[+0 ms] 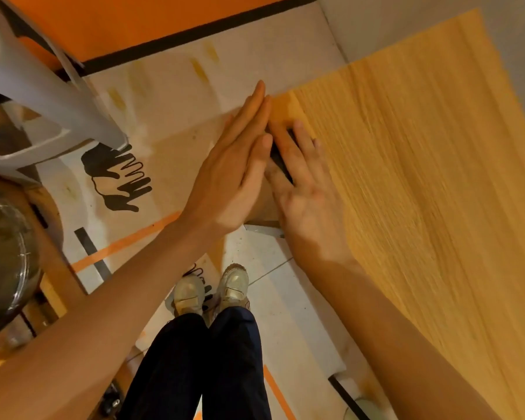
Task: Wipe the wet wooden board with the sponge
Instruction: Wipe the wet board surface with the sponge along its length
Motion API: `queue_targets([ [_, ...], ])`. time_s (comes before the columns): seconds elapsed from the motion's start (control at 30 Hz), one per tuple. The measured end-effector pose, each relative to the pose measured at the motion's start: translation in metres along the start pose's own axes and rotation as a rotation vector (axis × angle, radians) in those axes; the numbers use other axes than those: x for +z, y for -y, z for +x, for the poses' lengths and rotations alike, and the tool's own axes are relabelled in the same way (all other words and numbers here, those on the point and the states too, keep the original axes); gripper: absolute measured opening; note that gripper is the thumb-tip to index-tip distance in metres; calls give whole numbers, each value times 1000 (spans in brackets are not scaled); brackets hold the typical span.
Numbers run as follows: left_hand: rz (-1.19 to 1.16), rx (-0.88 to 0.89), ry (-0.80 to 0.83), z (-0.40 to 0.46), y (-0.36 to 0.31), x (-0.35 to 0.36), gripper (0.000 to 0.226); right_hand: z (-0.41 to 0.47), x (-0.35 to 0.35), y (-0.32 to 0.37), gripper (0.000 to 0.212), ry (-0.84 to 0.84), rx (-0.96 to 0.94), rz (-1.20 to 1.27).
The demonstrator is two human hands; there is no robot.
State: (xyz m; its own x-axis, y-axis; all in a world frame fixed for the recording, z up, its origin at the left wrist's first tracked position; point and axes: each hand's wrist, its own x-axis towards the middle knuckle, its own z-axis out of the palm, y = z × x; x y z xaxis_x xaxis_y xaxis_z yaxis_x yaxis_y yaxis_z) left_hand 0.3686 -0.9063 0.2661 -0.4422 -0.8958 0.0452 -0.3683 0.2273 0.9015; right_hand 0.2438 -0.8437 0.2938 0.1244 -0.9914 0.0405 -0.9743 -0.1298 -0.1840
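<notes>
The wooden board (422,177), pale orange with fine grain, fills the right side of the head view and runs away from me. A dark sponge (281,160) lies at the board's left edge, mostly hidden. My right hand (303,189) lies flat on the sponge with spread, straight fingers and presses it onto the wood. My left hand (240,165) stands on edge with straight fingers along the board's left edge, touching the right hand's fingers. A darker, damp-looking patch shows on the board corner just beyond the fingertips.
A white plastic stool (43,95) stands at the upper left. A glass bowl (3,259) sits at the left edge. Below the board is a floor covered in printed cardboard (170,95), with my pale shoes (212,289) and dark trousers. An orange wall runs along the top.
</notes>
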Motion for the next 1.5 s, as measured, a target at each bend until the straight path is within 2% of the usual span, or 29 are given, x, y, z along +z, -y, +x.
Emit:
queue_targets([
  [0.07, -31, -17, 8, 1, -1, 0, 51, -8, -2, -1, 42, 9, 12, 24],
  [0.27, -68, 14, 12, -2, 2, -3, 54, -110, -27, -6, 39, 144, 100, 6],
  [0.37, -104, -74, -25, -12, 1, 3, 54, -79, -23, -8, 44, 150, 29, -4],
  [0.47, -118, -158, -112, -27, 1, 12, 55, -20, -11, -5, 39, 62, -49, 29],
  [0.6, -130, -205, -191, -37, 1, 21, 54, 55, -3, 0, 52, 29, -83, -3],
  [0.67, -156, -230, -207, -39, -2, 26, 56, 74, -3, -1, 42, 32, -93, 10],
  [0.83, -72, -227, -228, -36, -14, 49, 61, 99, -19, -12, 25, 42, -14, 301],
  [0.9, -57, -238, -207, -33, -20, 56, 62, 111, -23, -19, 26, 103, -16, 307],
  [1.07, -67, -263, -198, -28, -22, 66, 64, 125, -19, -38, 34, 257, -187, 267],
  [1.23, -26, -217, -220, -17, -23, 63, 67, 140, -28, -72, 33, 309, -115, 373],
  [1.4, -36, -225, -212, -18, -24, 57, 69, 145, -42, -119, 36, 176, 31, 284],
  [1.5, -22, -223, -207, -20, -26, 57, 70, 136, -26, -82, 35, 108, -76, 174],
])
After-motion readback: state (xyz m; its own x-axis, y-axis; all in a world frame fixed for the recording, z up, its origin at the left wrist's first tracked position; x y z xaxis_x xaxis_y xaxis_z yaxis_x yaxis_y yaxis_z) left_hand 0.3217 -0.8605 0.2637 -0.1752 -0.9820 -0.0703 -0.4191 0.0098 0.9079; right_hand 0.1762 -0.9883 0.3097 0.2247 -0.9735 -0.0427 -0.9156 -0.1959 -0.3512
